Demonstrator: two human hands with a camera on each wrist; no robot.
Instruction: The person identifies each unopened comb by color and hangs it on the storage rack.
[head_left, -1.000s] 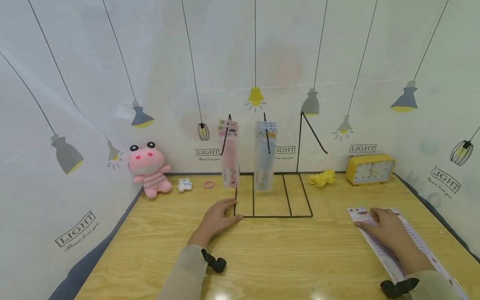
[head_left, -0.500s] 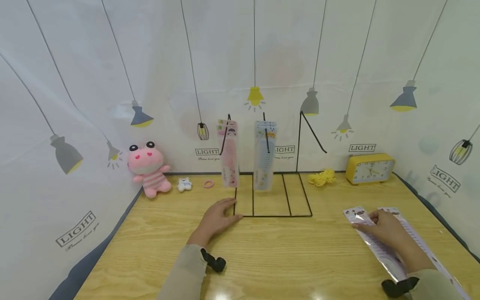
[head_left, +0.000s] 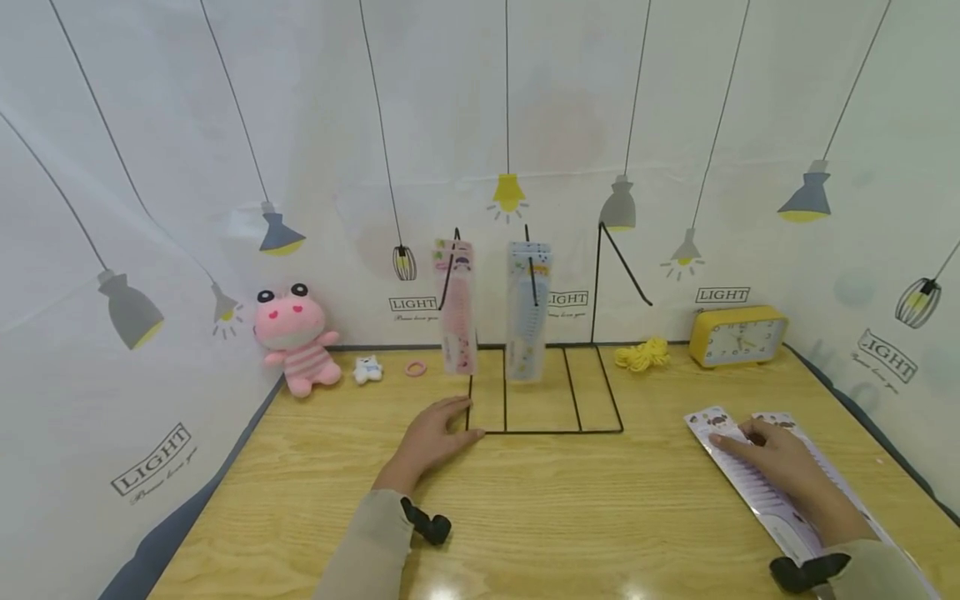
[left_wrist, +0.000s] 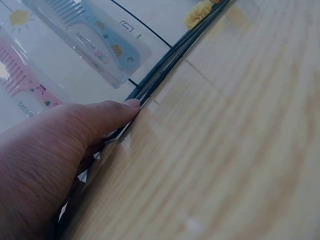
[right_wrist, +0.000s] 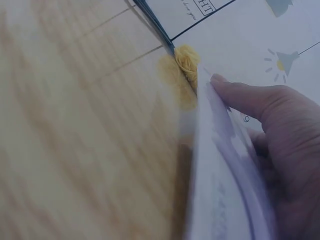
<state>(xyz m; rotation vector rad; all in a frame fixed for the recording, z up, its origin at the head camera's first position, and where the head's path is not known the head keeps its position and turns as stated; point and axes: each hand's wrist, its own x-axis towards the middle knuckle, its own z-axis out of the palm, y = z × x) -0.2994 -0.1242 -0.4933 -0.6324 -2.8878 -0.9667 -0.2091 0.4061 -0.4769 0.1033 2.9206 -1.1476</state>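
My right hand (head_left: 783,471) pinches a packaged purple comb (head_left: 750,487) near its top end, thumb above. In the right wrist view the comb pack (right_wrist: 220,165) stands edge-on, raised from the table. A second purple comb pack (head_left: 828,475) lies on the table, partly hidden under the hand. My left hand (head_left: 431,442) rests at the front left corner of a black wire rack (head_left: 547,432), thumb on the front bar and fingers at the side bar. A packaged pink comb (head_left: 459,325) hangs on the rack's left hook, and a packaged blue comb (head_left: 528,325) on the middle one.
A third hook (head_left: 626,267) juts out at the rack's right. Along the back stand a pink plush toy (head_left: 296,342), a small white bear (head_left: 367,369), a pink ring (head_left: 416,368), a yellow cord bundle (head_left: 642,354) and a yellow clock (head_left: 738,337). A printed backdrop encloses the table (head_left: 570,517).
My right hand has lifted the near purple comb pack, its top end tilting up and shifting slightly left. My left hand stays at the rack's corner.
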